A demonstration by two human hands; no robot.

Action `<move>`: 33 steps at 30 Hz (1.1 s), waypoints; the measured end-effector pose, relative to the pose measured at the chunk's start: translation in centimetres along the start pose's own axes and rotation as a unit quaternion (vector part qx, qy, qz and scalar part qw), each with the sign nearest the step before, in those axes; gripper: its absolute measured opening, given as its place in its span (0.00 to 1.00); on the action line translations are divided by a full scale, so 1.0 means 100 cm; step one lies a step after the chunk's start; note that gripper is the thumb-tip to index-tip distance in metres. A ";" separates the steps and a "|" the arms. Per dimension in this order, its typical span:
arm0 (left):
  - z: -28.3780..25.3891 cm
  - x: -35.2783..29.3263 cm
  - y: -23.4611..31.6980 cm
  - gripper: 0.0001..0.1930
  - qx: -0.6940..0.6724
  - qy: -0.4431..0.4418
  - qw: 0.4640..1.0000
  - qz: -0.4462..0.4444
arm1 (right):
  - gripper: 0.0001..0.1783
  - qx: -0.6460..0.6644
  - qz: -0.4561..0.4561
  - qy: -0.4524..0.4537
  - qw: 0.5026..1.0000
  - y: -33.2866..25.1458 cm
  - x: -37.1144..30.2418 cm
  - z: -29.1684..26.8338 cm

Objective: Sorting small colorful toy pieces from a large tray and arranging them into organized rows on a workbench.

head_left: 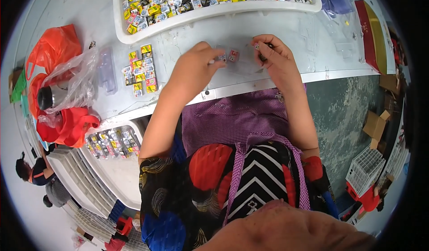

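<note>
Over the near edge of the table, my left hand [193, 70] pinches a small white-and-dark box [221, 57] between thumb and fingertips. To its right, my right hand [281, 61] is closed around small boxes, a pinkish one [256, 46] and dark ones, partly hidden by the fingers. Between the hands lies a clear plastic tray [245, 66], its outline hard to make out. One small red-pink box [233, 55] sits in or on it. Left of my left hand, several small yellow, white and pink boxes [139, 76] stand in close rows on the table.
A large white bin [187, 24] full of small boxes stands at the back. At left are clear trays [107, 71], a bottle [52, 97] and red bags [56, 45]. A white crate [125, 175] with packed trays sits lower left. A red-gold carton [372, 36] lies at right.
</note>
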State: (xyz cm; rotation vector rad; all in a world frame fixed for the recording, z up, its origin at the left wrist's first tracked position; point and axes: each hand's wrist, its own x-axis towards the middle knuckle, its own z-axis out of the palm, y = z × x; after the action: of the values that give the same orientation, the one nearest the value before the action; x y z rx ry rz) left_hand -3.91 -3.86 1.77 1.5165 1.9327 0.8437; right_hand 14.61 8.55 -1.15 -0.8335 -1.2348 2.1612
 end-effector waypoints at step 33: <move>0.028 0.002 -0.017 0.05 0.093 0.147 0.983 0.055 | 0.04 -0.510 -0.282 -0.112 0.805 0.004 0.036 0.036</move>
State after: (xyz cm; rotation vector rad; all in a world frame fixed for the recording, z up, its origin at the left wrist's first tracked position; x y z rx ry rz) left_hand -2.99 -3.56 -1.41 1.6980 2.2081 1.0067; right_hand 9.49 8.83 -1.03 -0.4414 -2.4509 1.0253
